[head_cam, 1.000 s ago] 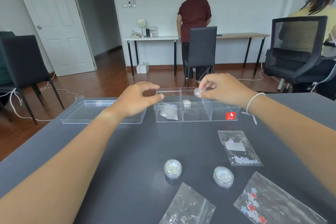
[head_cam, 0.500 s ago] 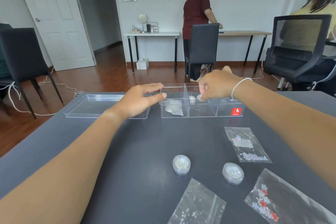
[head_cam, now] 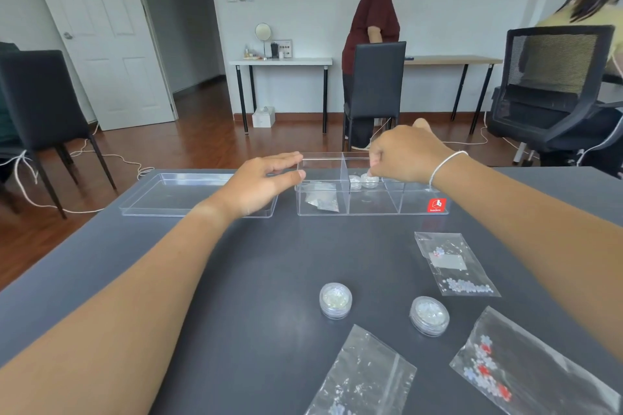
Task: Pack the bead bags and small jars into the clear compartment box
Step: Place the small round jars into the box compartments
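Observation:
The clear compartment box (head_cam: 374, 207) stands at the table's far middle. Its left compartment holds a bead bag (head_cam: 322, 200). In the middle compartment a small jar (head_cam: 354, 181) rests, and beside it my right hand (head_cam: 408, 155) reaches in from above, fingertips pinched on a second small jar (head_cam: 369, 179). My left hand (head_cam: 256, 185) lies open at the box's left end, thumb against its corner. Nearer me on the table sit two more jars (head_cam: 335, 300) (head_cam: 429, 315) and three bead bags (head_cam: 455, 263) (head_cam: 364, 377) (head_cam: 526, 371).
The box's clear lid (head_cam: 175, 192) lies left of the box, partly under my left hand. Beyond the grey table (head_cam: 236, 280) stand black chairs, an office chair (head_cam: 556, 87) and two people near a far desk.
My right hand has lowered the small jar from above the box rim into the middle compartment, beside the first jar. My left hand has slid right to the box's left end.

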A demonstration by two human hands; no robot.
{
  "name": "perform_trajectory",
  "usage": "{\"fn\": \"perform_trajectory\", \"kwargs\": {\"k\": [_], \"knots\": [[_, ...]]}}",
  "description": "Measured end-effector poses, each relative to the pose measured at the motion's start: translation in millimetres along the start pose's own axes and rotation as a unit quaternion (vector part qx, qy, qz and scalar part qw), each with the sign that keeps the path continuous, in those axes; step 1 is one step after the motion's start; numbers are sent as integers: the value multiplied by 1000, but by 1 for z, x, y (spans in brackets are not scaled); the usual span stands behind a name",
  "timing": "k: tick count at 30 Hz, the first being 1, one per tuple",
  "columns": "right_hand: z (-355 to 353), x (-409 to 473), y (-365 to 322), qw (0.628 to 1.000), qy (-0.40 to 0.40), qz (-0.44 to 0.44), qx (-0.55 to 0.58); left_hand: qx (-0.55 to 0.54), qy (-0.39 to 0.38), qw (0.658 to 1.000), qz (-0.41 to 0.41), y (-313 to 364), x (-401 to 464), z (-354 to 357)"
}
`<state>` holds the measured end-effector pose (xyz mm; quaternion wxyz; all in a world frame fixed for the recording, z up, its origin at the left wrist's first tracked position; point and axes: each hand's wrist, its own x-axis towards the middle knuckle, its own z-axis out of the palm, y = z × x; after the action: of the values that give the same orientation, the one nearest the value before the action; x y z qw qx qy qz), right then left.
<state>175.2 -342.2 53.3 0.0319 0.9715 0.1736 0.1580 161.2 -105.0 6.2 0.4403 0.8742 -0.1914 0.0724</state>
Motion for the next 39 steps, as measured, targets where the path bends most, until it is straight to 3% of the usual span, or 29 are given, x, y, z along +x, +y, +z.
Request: {"fn": "perform_trajectory", "kwargs": {"k": [5,10,18,20,26,39], "knots": [[-10,-29,-1,988,75,-8,137,0,3,1000,2,0,-1,1],[-23,-73,-9,967,81,-10,243,14,27,1000,-5,4,-2,1],[-28,-133,-12,906,-44,-46,419,85,90,992,38,35,-22,3],[-28,-139,-9,899,-104,-59,421,77,57,994,59,48,-37,4],[-28,-148,-12,889,-242,-94,377,27,-156,986,42,73,-84,14],[-22,-148,-11,882,-253,-90,388,96,-260,961,-16,78,-96,19]]}}
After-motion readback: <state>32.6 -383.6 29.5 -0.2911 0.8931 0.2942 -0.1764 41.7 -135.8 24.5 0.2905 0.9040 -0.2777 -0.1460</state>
